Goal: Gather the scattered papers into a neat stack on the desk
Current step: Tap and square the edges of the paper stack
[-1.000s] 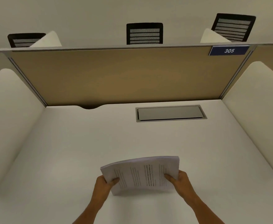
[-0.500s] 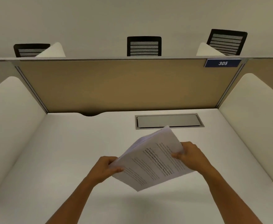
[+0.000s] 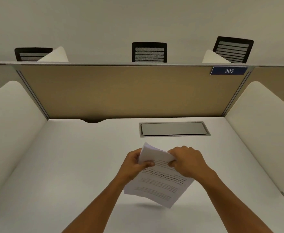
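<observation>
Both hands are on the one sheaf of printed papers (image 3: 158, 180), lifted clear of the white desk (image 3: 67, 165), with its shadow lying on the surface below the near corner. The left hand (image 3: 134, 163) pinches the far left edge, thumb on top and fingers curled behind; the right hand (image 3: 186, 161) clamps the far right edge the same way, knuckles up. The sheaf hangs tilted, its near corner dipping toward the desk, which looks like a grip for squaring the edges by tapping them down. How many sheets are in it can't be counted from here; the far edges fan slightly. No loose sheets show on the desk, so the gathering looks done and only the setting-down remains. Beyond the hands sits one closed grey cable hatch (image 3: 174, 129), one tan partition (image 3: 129, 91) with one blue 305 plate (image 3: 229, 70), and three black chair backs (image 3: 149, 52) behind.
</observation>
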A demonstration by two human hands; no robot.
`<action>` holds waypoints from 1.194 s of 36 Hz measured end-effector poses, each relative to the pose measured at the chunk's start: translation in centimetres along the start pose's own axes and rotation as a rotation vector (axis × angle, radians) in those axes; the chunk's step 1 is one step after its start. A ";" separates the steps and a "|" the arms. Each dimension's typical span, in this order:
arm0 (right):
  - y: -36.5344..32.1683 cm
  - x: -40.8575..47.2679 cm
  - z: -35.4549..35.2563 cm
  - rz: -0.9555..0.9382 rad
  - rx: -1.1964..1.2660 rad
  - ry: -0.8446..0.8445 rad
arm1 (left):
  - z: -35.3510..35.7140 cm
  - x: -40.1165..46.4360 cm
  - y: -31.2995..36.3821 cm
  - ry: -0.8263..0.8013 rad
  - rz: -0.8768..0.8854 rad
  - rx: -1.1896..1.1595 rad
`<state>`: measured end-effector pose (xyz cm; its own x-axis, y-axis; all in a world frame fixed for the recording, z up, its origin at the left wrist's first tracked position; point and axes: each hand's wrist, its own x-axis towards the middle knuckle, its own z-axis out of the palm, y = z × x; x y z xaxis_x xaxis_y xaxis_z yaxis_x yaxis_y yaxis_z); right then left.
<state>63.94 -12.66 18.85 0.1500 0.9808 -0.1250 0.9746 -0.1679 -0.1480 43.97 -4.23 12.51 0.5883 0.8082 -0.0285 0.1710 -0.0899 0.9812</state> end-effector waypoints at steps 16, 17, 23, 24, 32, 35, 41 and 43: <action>7.1 -2.6 4.7 0.046 1.271 -0.073 | 0.0 -2.6 -3.6 0.233 -0.188 -0.265; 7.1 -2.9 5.7 0.065 1.326 -0.055 | 0.1 -2.7 -3.8 0.229 -0.191 -0.266; 5.4 -3.9 9.7 0.156 1.299 0.058 | 0.6 -3.7 -5.1 0.191 -0.193 -0.223; 5.1 -4.0 10.1 0.158 1.295 0.070 | 0.6 -3.8 -5.4 0.188 -0.198 -0.219; 2.7 -3.7 8.7 0.184 1.340 0.240 | -0.7 -3.7 -4.4 0.244 -0.225 -0.209; 2.2 -3.3 7.6 0.144 1.337 0.276 | -1.2 -3.5 -3.5 0.272 -0.175 -0.213; 1.0 -3.4 8.9 0.175 1.372 0.241 | -1.8 -4.4 -4.1 0.265 -0.162 -0.175; 0.5 -3.6 9.8 0.197 1.411 0.197 | -1.7 -4.9 -4.6 0.248 -0.176 -0.174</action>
<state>62.31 -17.24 9.60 0.3939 0.9085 -0.1395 -0.0226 -0.1422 -0.9896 38.92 -6.79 8.42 0.3480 0.9212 -0.1742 0.1028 0.1472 0.9837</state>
